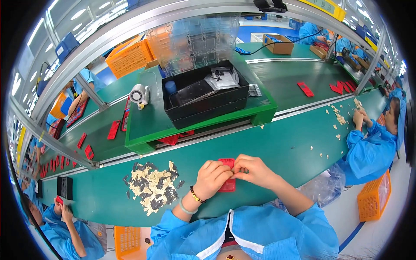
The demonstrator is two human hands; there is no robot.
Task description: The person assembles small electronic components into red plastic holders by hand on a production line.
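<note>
On the green table in front of me lies a red plastic case part (227, 185), partly covered by both hands. My left hand (213, 177), with a beaded bracelet and a pale bangle on its wrist, is closed over the part's left side. From the right, my right hand (252, 170) reaches over the same part with thumb and forefinger pinched. The fingertips of both hands meet above it. Whatever they hold is too small or hidden to make out. Left of my hands is a loose heap of small cream and dark grey pieces (151, 184).
Beyond my hands, a black bin (206, 104) with bagged items stands on a green raised shelf (264, 106). A small white fan (138, 95) is beside it. Red parts (305, 89) lie on the belt behind. Co-workers sit right (372, 143) and left (71, 225).
</note>
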